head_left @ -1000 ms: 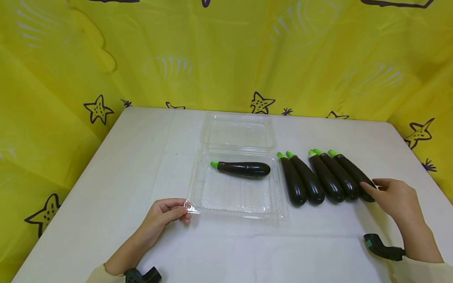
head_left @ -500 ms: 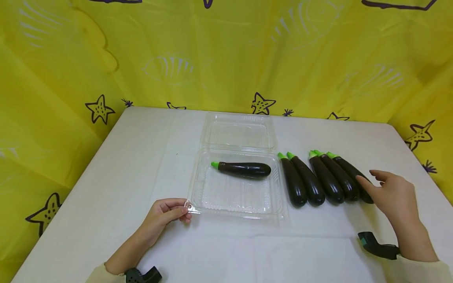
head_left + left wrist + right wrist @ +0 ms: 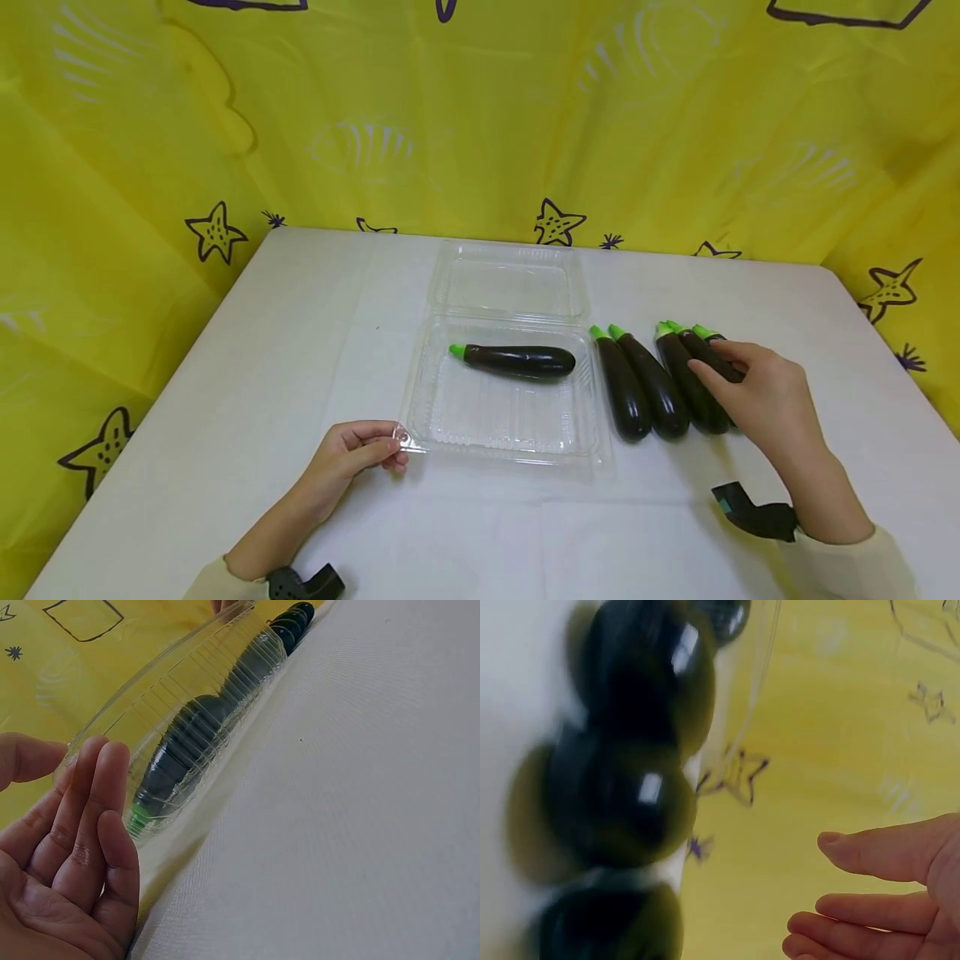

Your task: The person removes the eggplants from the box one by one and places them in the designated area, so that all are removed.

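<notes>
My left hand (image 3: 345, 467) pinches the near-left corner of a clear plastic clamshell container (image 3: 502, 425), thumb on top and fingers beneath, as the left wrist view also shows. One dark eggplant (image 3: 517, 361) with a green stem lies crosswise in its base. Right of the container, two eggplants (image 3: 622, 387) lie side by side, with a second group of eggplants (image 3: 693, 392) farther right. Over this group hovers my right hand (image 3: 768, 400), partly hiding the rightmost ones. In the right wrist view its thumb (image 3: 862, 855) and fingers are apart, with nothing between them.
The container's lid (image 3: 510, 283) lies folded open toward the back of the white table (image 3: 337, 333). A yellow curtain (image 3: 480, 108) with sea drawings hangs behind and at both sides. Each wrist carries a black camera mount (image 3: 757, 512).
My right hand has moved left, from beside the rightmost eggplant to over the right-hand group. The left hand keeps its pinch on the container's corner.
</notes>
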Demonstrator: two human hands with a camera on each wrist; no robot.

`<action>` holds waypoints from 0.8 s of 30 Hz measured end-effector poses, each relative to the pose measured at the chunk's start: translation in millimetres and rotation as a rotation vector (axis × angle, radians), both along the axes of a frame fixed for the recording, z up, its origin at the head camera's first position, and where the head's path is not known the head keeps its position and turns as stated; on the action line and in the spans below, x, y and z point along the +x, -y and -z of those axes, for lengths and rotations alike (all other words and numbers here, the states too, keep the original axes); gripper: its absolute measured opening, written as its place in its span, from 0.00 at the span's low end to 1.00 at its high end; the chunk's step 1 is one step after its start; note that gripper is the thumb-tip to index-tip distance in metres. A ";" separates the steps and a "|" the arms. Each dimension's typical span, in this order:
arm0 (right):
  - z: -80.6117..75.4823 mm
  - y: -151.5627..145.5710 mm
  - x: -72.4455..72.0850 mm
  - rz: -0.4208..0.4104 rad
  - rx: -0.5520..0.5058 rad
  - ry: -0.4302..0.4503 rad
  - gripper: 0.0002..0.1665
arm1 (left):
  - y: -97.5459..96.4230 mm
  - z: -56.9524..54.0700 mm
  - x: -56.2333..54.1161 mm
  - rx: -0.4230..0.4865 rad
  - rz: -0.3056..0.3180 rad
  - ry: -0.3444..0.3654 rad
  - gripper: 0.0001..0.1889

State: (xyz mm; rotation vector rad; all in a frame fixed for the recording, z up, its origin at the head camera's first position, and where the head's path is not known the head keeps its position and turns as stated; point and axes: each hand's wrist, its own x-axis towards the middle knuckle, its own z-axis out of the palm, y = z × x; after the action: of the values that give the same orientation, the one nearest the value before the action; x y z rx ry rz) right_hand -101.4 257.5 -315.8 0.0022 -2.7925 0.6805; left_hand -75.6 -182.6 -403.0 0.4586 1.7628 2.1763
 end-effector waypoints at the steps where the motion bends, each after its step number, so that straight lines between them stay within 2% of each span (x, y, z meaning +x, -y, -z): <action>1: 0.3 5.1 -0.2 -0.019 -0.006 -0.014 0.25 | 0.2 0.1 -0.1 0.000 0.001 -0.001 0.15; 8: -0.7 39.8 -3.5 -0.131 0.000 -0.057 0.23 | 0.3 -0.6 0.0 0.001 0.003 0.006 0.15; 15: 5.4 70.1 -11.1 -0.341 0.014 -0.060 0.23 | -0.5 -1.2 0.5 0.004 0.002 0.009 0.14; 21: 11.0 84.2 -20.8 -0.400 0.073 -0.037 0.23 | -1.0 -0.7 0.7 0.010 0.006 0.006 0.16; 24: 16.8 91.2 -26.8 -0.456 0.111 -0.030 0.22 | -0.6 -0.7 1.0 0.011 0.004 0.001 0.16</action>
State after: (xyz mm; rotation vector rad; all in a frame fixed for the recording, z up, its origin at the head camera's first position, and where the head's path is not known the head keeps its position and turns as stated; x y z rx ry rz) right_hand -128.2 166.4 -332.6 0.6813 -2.8145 0.6106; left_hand -74.6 -181.9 -402.3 0.4638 1.7483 2.1844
